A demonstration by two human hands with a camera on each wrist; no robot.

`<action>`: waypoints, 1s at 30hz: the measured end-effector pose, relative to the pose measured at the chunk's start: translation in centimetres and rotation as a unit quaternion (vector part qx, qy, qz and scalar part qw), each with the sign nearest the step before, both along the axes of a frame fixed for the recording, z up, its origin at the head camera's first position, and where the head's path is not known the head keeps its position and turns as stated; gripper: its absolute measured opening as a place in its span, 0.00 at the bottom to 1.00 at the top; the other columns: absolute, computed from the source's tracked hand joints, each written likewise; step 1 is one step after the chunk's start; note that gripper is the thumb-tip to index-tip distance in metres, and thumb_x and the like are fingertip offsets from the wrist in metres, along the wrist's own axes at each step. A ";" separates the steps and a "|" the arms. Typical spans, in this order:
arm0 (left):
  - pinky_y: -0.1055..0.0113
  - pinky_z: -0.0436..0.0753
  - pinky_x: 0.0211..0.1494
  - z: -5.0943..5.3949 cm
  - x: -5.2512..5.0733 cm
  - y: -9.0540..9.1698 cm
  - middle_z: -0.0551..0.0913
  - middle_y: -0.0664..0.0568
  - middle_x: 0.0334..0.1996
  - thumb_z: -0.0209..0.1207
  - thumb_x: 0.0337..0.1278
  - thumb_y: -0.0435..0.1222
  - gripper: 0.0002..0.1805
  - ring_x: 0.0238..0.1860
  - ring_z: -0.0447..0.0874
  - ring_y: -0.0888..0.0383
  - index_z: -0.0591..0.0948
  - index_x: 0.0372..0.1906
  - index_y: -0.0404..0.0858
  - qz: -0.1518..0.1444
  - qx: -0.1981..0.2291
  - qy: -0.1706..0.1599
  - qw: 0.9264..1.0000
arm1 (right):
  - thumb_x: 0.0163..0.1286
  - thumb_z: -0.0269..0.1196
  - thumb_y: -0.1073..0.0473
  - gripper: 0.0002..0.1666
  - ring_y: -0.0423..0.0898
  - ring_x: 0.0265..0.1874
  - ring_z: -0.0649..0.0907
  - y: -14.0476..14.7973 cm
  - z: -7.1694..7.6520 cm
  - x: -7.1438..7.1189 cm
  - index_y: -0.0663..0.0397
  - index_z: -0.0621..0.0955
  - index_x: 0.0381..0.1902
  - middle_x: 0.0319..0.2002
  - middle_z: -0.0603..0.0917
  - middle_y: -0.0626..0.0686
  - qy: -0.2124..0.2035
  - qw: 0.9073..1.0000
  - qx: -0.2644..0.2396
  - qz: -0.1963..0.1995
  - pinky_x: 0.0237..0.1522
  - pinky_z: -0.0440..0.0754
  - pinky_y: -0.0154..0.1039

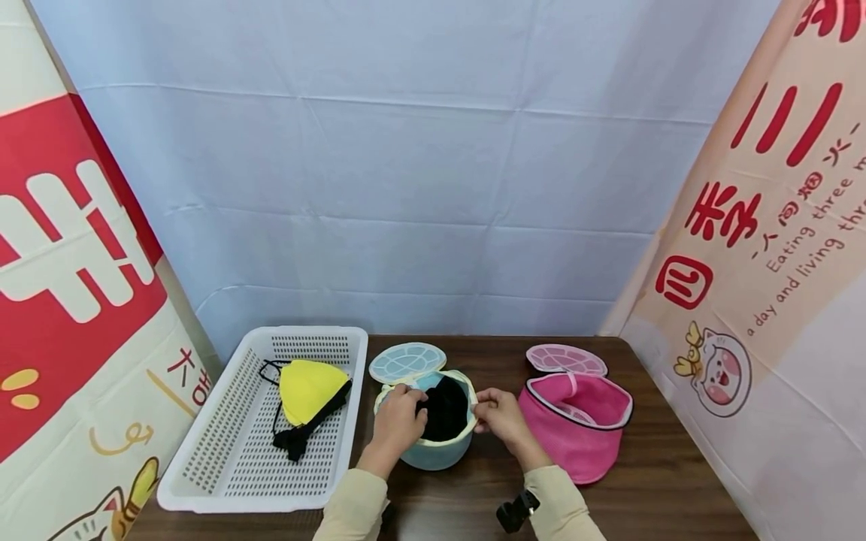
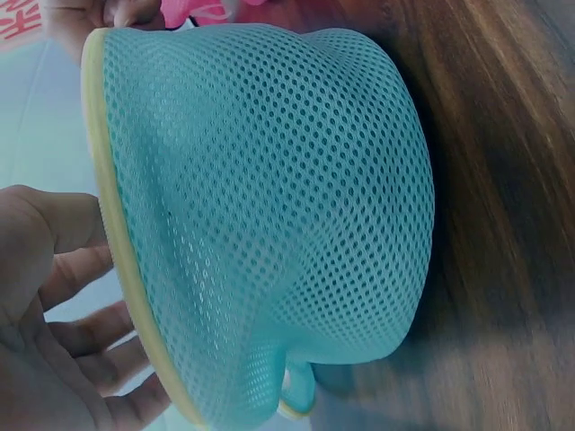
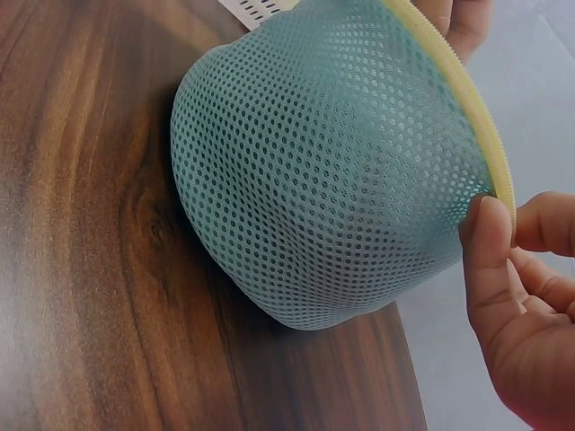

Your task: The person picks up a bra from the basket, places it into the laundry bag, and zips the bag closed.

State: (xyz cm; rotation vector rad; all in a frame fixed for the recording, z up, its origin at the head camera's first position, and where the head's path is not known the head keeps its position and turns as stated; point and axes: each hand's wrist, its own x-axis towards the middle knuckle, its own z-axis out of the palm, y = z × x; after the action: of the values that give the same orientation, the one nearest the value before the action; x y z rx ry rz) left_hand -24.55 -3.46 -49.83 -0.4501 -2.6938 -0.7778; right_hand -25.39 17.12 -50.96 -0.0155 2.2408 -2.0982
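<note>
Closest, over the front of the dark wood table (image 1: 676, 466): two cream sleeves (image 1: 355, 503), reaching forward, with a black device (image 1: 517, 511) at the right wrist. Just beyond, between both hands: a teal mesh bag (image 1: 436, 456), upright on the table, mouth wide, black cloth (image 1: 446, 409) bunched inside. At the left side of the mouth, the left hand (image 1: 399, 421), fingers reaching past the rim; impossible to tell any grip on the black cloth. Opposite, well apart from it, the right hand (image 1: 501, 421), pinching the yellow rim (image 3: 467, 88) between thumb and fingers. Mesh walls small-holed and softly dented.

Right of it: a pink bag (image 1: 568, 458), open, dark-edged, with paler pink showing within. To the left: a white perforated basket (image 1: 243, 502), holding a yellow piece (image 1: 307, 391) with black straps.

Behind the teal mesh bag, a light-blue lid (image 1: 406, 361); behind the pink bag, a pink lid (image 1: 568, 359), both cell-patterned. Farthest: a creased pale-blue backdrop (image 1: 406, 188).
</note>
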 end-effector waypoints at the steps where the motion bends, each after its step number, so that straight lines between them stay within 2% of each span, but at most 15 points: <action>1: 0.53 0.76 0.36 0.0 0.0 -0.1 0.76 0.48 0.37 0.64 0.50 0.34 0.08 0.38 0.76 0.47 0.84 0.38 0.40 0.007 -0.003 -0.002 1.000 | 0.59 0.56 0.75 0.12 0.43 0.16 0.77 0.0 0.0 0.0 0.80 0.73 0.40 0.23 0.79 0.56 0.002 1.000 0.000 -0.001 0.21 0.78 0.35; 6: 0.48 0.74 0.41 -0.2 0.2 -0.4 0.75 0.42 0.45 0.64 0.51 0.35 0.10 0.47 0.72 0.42 0.84 0.41 0.40 0.038 -0.006 -0.012 0.999 | 0.58 0.55 0.76 0.12 0.43 0.16 0.77 0.0 -0.2 0.1 0.80 0.74 0.40 0.23 0.79 0.56 0.004 1.000 0.002 -0.010 0.21 0.78 0.35; 11: 0.43 0.71 0.47 -0.2 0.4 -0.6 0.71 0.36 0.53 0.64 0.52 0.36 0.17 0.55 0.66 0.38 0.81 0.48 0.37 0.069 0.011 -0.028 0.997 | 0.58 0.56 0.76 0.12 0.44 0.17 0.77 0.0 -0.2 0.2 0.79 0.74 0.40 0.23 0.79 0.56 0.005 1.000 0.002 -0.014 0.21 0.79 0.36; 17: 0.41 0.69 0.48 -0.1 0.6 -0.7 0.63 0.31 0.59 0.65 0.51 0.36 0.27 0.58 0.61 0.34 0.74 0.57 0.33 0.117 0.054 -0.077 0.989 | 0.58 0.56 0.75 0.12 0.44 0.17 0.77 -0.1 -0.2 0.2 0.79 0.74 0.40 0.23 0.79 0.57 0.007 1.000 0.003 -0.018 0.21 0.79 0.37; 21: 0.46 0.73 0.43 -0.1 0.7 -0.8 0.62 0.28 0.56 0.65 0.49 0.33 0.29 0.52 0.65 0.33 0.71 0.58 0.29 0.136 0.088 -0.107 0.981 | 0.58 0.56 0.75 0.12 0.45 0.17 0.77 -0.1 -0.3 0.4 0.79 0.74 0.40 0.23 0.79 0.57 0.003 1.000 0.002 -0.021 0.21 0.79 0.37; 25: 0.48 0.74 0.41 -0.2 0.8 -1.2 0.64 0.27 0.49 0.63 0.49 0.29 0.27 0.47 0.65 0.33 0.71 0.56 0.25 0.140 0.114 -0.117 0.976 | 0.58 0.57 0.75 0.12 0.44 0.17 0.77 -0.2 -0.2 0.4 0.80 0.74 0.40 0.23 0.79 0.57 0.000 1.000 -0.006 -0.018 0.21 0.78 0.36; 28: 0.48 0.73 0.41 -0.2 0.8 -1.7 0.67 0.28 0.43 0.60 0.49 0.26 0.22 0.44 0.66 0.34 0.73 0.52 0.23 0.136 0.127 -0.123 0.975 | 0.59 0.55 0.76 0.12 0.45 0.17 0.77 -0.3 0.7 0.9 0.81 0.73 0.40 0.24 0.79 0.60 0.000 1.000 -0.006 -0.010 0.22 0.79 0.37; 30: 0.49 0.74 0.39 -0.3 0.7 -2.0 0.70 0.31 0.38 0.58 0.47 0.24 0.18 0.40 0.70 0.36 0.76 0.47 0.22 0.125 0.127 -0.118 0.977 | 0.59 0.55 0.77 0.12 0.45 0.18 0.77 -0.4 1.5 1.2 0.82 0.73 0.40 0.24 0.79 0.61 0.004 1.000 -0.003 -0.006 0.23 0.79 0.40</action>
State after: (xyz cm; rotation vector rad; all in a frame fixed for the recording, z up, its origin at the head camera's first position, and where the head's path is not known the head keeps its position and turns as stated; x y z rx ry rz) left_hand -23.88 -5.46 -50.17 0.0444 -2.7332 -1.1387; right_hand -24.19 16.71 -49.47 -0.0106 2.2434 -2.1143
